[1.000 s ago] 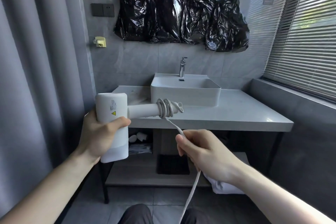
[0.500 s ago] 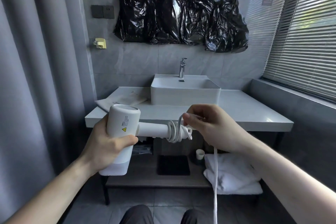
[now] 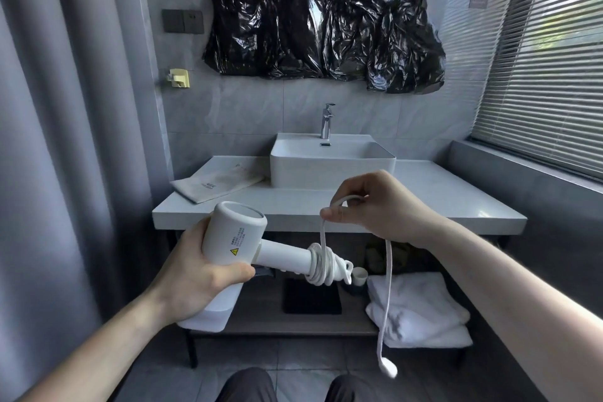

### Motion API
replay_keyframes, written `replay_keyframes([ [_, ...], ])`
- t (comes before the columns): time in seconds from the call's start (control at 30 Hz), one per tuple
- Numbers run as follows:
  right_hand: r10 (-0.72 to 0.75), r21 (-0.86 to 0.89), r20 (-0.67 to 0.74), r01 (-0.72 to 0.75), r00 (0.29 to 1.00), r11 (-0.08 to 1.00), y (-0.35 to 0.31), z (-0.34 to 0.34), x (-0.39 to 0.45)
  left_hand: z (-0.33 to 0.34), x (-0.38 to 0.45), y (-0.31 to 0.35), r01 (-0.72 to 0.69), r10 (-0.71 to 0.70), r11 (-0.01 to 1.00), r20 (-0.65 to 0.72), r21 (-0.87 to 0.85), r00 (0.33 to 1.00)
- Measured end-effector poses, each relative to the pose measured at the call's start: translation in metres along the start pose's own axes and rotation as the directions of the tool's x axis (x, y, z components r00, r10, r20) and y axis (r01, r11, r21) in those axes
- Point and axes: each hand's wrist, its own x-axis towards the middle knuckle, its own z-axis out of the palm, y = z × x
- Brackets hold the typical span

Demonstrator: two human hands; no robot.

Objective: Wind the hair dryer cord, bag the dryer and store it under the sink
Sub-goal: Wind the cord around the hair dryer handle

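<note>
Left hand (image 3: 192,274) grips one white hair dryer (image 3: 235,245) before sink (image 3: 331,161); right hand (image 3: 375,209) pinches its cord (image 3: 388,287), several coils wound round handle, plug (image 3: 388,369) dangling. One flat bag (image 3: 217,184) left of sink.

One head-worn camera is looking forward and slightly down, facing the counter (image 3: 424,192) from nearby, hands just before it.

Bathroom: washbasin (image 3: 332,158), faucet (image 3: 326,121), tiled wall (image 3: 248,114).

Right hand (image 3: 381,209) lifted cord (image 3: 388,287); plug (image 3: 389,369) now dangles.
</note>
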Motion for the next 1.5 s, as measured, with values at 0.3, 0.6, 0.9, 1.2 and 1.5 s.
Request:
replay_keyframes([
  [0.3,-0.116,0.147,0.097,0.101,0.989,0.984,-0.024,0.001,-0.016,0.003,-0.001,0.002,0.026,-0.028,0.999,-0.050,-0.044,0.998],
  [0.6,-0.149,0.263,0.130,0.111,0.980,0.958,-0.034,0.023,-0.025,0.010,0.000,0.006,0.026,-0.043,0.991,-0.123,-0.131,0.991],
  [0.9,-0.156,0.342,0.179,0.087,0.971,0.936,-0.025,0.030,-0.024,0.012,0.001,0.002,0.096,-0.142,0.968,-0.191,-0.230,0.971],
  [1.2,-0.172,0.404,0.152,0.097,0.973,0.909,-0.018,0.028,-0.023,0.011,-0.003,0.002,0.092,-0.143,0.965,-0.199,-0.246,0.969],
  [1.5,-0.035,0.258,-0.027,0.041,0.999,0.965,0.004,0.018,0.004,-0.003,-0.013,0.014,-0.027,0.035,0.996,0.088,-0.089,0.995],
])
